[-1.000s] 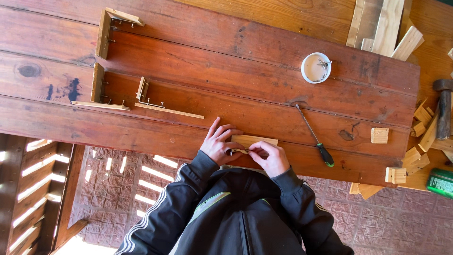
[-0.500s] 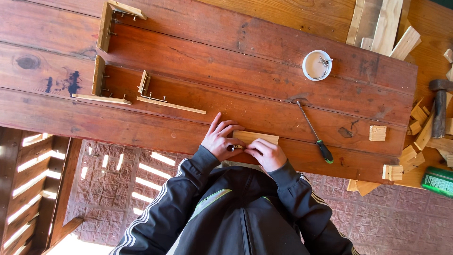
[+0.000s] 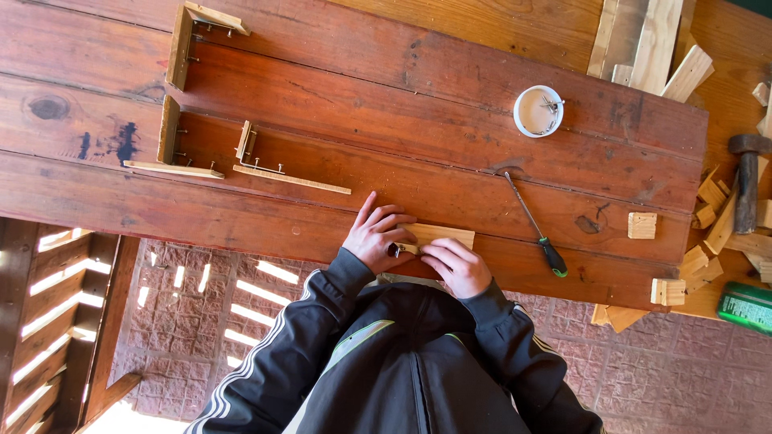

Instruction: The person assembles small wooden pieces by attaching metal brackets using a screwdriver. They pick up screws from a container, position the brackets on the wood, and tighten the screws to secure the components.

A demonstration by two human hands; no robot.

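Observation:
My left hand (image 3: pixel 378 235) and my right hand (image 3: pixel 455 266) meet at the near edge of the reddish plank table (image 3: pixel 338 104). A small light wooden block (image 3: pixel 444 235) lies flat there under both hands. My left hand's fingers rest on its left end. My right hand pinches a small dark object (image 3: pixel 394 250) against the block; I cannot tell what it is. Black jacket sleeves with white stripes cover both arms.
A screwdriver with a green-black handle (image 3: pixel 537 227) lies right of the block. Behind it stands a white cup of screws (image 3: pixel 538 111). Nailed wooden strip frames (image 3: pixel 181 96) lie at the left. Wood offcuts (image 3: pixel 708 209), a hammer (image 3: pixel 748 181) and a green can (image 3: pixel 745 305) sit at the right.
Both hands have stayed on the block, with only small finger shifts. The view has drifted slightly.

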